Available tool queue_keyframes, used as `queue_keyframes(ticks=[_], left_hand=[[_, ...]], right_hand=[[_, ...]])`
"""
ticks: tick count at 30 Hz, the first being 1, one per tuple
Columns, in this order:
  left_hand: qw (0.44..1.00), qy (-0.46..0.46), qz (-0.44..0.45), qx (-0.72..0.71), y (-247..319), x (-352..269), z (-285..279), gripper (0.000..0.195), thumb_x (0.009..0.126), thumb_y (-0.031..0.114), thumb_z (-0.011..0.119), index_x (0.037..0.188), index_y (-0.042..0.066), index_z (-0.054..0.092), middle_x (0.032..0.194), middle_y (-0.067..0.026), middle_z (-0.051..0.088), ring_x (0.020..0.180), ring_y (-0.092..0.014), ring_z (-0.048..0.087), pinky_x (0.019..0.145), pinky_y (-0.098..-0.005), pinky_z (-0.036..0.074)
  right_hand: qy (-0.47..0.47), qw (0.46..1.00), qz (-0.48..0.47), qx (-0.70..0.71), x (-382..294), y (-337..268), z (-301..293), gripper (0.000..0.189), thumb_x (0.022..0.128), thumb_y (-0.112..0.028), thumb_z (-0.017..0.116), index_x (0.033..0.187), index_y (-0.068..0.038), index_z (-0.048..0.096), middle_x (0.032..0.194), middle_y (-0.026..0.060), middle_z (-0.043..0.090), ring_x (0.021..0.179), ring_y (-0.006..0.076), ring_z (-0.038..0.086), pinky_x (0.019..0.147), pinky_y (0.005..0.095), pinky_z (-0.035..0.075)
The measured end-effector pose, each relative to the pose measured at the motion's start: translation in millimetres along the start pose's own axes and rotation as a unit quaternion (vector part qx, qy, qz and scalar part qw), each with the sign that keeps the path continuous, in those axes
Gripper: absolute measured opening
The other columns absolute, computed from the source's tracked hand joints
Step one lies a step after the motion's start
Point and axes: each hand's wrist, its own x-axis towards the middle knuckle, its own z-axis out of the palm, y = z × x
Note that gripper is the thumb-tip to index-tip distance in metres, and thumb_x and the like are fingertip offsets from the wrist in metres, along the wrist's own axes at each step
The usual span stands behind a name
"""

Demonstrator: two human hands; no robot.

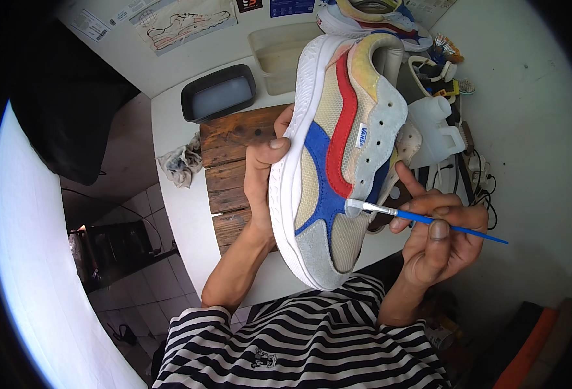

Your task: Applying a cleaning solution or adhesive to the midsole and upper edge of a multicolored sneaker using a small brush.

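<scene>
My left hand (261,180) grips a multicoloured Vans sneaker (342,146) by its white sole, holding it up on its side view with the toe towards me. The upper has cream mesh, a red side stripe, blue overlays and pale grey suede at the toe and lace holes; no laces run through them. Between the fingers and thumb of my right hand (437,233) is a flat paintbrush with a blue handle (415,217). Its white bristles touch the lower end of the grey eyelet panel, beside the blue overlay. My right index finger is extended near the tongue.
Behind the shoe stand a black tub (219,92) of cloudy liquid and a translucent plastic box (281,53). A second sneaker (378,24) is at the back. Wooden slats (227,180), a stained rag (181,163), a translucent jug (429,131), brushes (445,48) and cables (485,189) surround the workspace.
</scene>
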Motion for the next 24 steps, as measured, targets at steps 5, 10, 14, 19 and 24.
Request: queue_keyframes(ticks=[5,10,14,19,24], left_hand=[[0.999,0.009,0.019,-0.027,-5,-2,-1,0.078,0.078,0.042,0.05,0.142,0.001,0.03,0.136,-0.018,0.043,0.125,-0.028,0.046,0.109,-0.0379,0.035],[0.998,0.017,0.055,0.009,-3,-7,11,0.086,0.074,0.044,0.051,0.145,0.004,0.021,0.141,-0.0181,0.037,0.13,-0.029,0.043,0.111,-0.0401,0.033],[0.996,0.025,0.081,0.021,-1,-8,13,0.096,0.068,0.045,0.055,0.147,0.008,0.015,0.144,-0.0183,0.033,0.133,-0.032,0.039,0.113,-0.0435,0.029],[0.994,0.042,0.096,0.04,-1,-10,13,0.102,0.064,0.047,0.057,0.149,0.009,0.012,0.146,-0.0193,0.028,0.137,-0.033,0.032,0.115,-0.0452,0.024],[0.991,0.059,0.1,0.064,-1,-11,13,0.106,0.062,0.048,0.058,0.149,0.01,0.012,0.148,-0.0195,0.023,0.139,-0.034,0.027,0.116,-0.0469,0.022]], right_hand=[[0.049,0.998,0.016,0.037,-1,-3,0,0.014,0.094,-0.008,0.049,0.1,0.0,0.041,0.077,0.0224,0.062,0.058,0.0209,0.063,0.092,0.0677,0.047],[0.078,0.993,0.033,0.077,-4,0,1,0.012,0.094,-0.009,0.049,0.098,-0.002,0.04,0.079,0.0222,0.061,0.056,0.021,0.06,0.093,0.0714,0.044],[0.131,0.982,0.069,0.116,-9,1,4,0.01,0.094,-0.009,0.046,0.097,-0.004,0.038,0.078,0.0222,0.059,0.053,0.0199,0.056,0.094,0.0736,0.041],[0.124,0.985,0.094,0.07,-5,-1,14,0.01,0.094,-0.014,0.044,0.091,-0.007,0.037,0.076,0.0167,0.053,0.049,0.016,0.049,0.094,0.0753,0.04],[0.119,0.986,0.093,0.07,-6,1,12,0.011,0.093,-0.015,0.044,0.091,-0.007,0.037,0.077,0.0164,0.052,0.051,0.0158,0.05,0.094,0.0756,0.04]])
